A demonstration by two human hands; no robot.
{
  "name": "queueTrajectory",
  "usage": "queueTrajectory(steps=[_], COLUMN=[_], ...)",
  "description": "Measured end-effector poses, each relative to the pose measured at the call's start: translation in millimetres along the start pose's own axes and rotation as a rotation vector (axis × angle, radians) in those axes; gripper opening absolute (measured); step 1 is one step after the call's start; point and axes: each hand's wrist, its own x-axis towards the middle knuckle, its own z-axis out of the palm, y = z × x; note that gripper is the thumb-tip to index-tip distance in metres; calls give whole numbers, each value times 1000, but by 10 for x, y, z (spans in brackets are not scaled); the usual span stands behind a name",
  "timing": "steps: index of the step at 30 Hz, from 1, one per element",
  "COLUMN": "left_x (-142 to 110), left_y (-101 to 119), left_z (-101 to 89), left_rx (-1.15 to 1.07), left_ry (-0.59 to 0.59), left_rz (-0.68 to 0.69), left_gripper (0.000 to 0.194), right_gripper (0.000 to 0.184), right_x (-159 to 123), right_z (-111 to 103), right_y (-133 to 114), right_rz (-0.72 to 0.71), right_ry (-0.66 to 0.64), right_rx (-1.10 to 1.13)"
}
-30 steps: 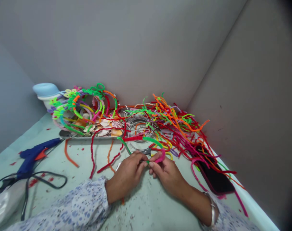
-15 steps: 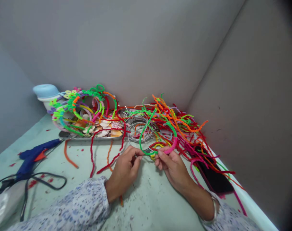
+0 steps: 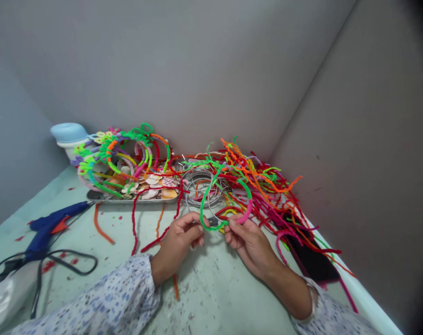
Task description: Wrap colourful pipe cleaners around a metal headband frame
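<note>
Between my hands a hoop wrapped in green pipe cleaner (image 3: 202, 204), with a pink stretch on its right side, stands upright above the table. My right hand (image 3: 249, 242) pinches its lower right part, where green meets pink. My left hand (image 3: 183, 237) is closed at the lower left of the hoop, thumb and forefinger together on the green pipe cleaner. The fingertips hide the exact grip. Behind the hoop lies a coil of bare metal wire hoops (image 3: 188, 197).
A metal tray (image 3: 141, 201) holds shells and finished pipe-cleaner headbands (image 3: 108, 156). Loose pipe cleaners (image 3: 260, 181) heap at the right, partly over a dark phone (image 3: 312, 256). A blue glue gun (image 3: 57, 218) lies left, near a lidded white bottle (image 3: 70, 135).
The hoop has tilted and its green left side sits slightly lower and further left. My left hand has shifted a little left; my right hand keeps its pinch.
</note>
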Motion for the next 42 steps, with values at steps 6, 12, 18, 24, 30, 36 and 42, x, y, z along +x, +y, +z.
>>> queueTrajectory(steps=[6,12,18,24,30,36,42], left_x=[-12,-117,-150,-137,-137,-114,-101], left_y=[8,39,-7,-39,-30,-41,-48], left_z=[34,103,104,99,95,66,55], left_rx=[45,230,555,744,800,807,804], left_ry=[-35,-73,56,122,74,53,51], left_rz=[133,362,479,527,496,475,502], left_gripper=[14,17,25,28,21,13,11], right_gripper=[21,15,14,20,23,22,21], right_x=[7,38,23,-24,-46,-50,-46], right_z=[-1,-48,-50,-4,15,7,-5], right_y=[11,5,16,7,18,31,42], right_rz=[21,8,68,139,163,152,138], right_ry=[-10,-29,-111,-153,-205,-218,-231], right_rx=[51,121,86,40,28,-25,-25])
